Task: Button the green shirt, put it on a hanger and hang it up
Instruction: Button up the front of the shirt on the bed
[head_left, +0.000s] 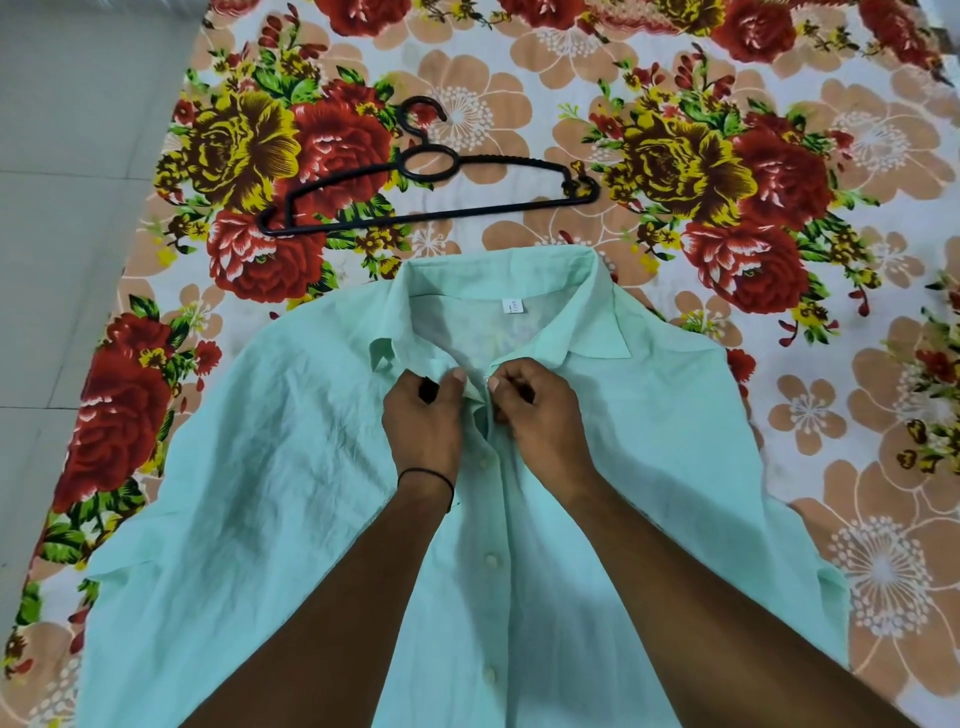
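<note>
Pale green and somewhat creased, the green shirt (291, 467) lies spread front-up on a flowered bedsheet (779, 156). Its collar (587, 312) is on the far side of the fingers and its lower part runs toward the person, under both forearms. The left hand (423, 418) and the right hand (537, 410) meet at the top of the front opening, just under the collar, nearly touching each other. The fingers of the left hand are curled, and its thumb and forefinger pinch the shirt edge on its own side. The fingers of the right hand are also curled tightly and pinch the other edge, thumb on top. Whether a button sits between the fingertips I cannot tell, because the fingers cover that place. Below the fingers, toward the person, 3 whitish buttons (491, 560) show in 1 line down the front, where the 2 edges lie together. Just beyond the fingers, inside the back of the collar, is a small white label (511, 307); it carries tiny dark print, too small to read. Farther beyond the fingertips a black hanger (430, 213) lies flat on the bedsheet, not touching the collar, its hook pointing away. A thin black thread band (426, 479) goes around the left wrist. Left of the left hand, past the bedsheet edge, grey floor (62, 208) shows.
</note>
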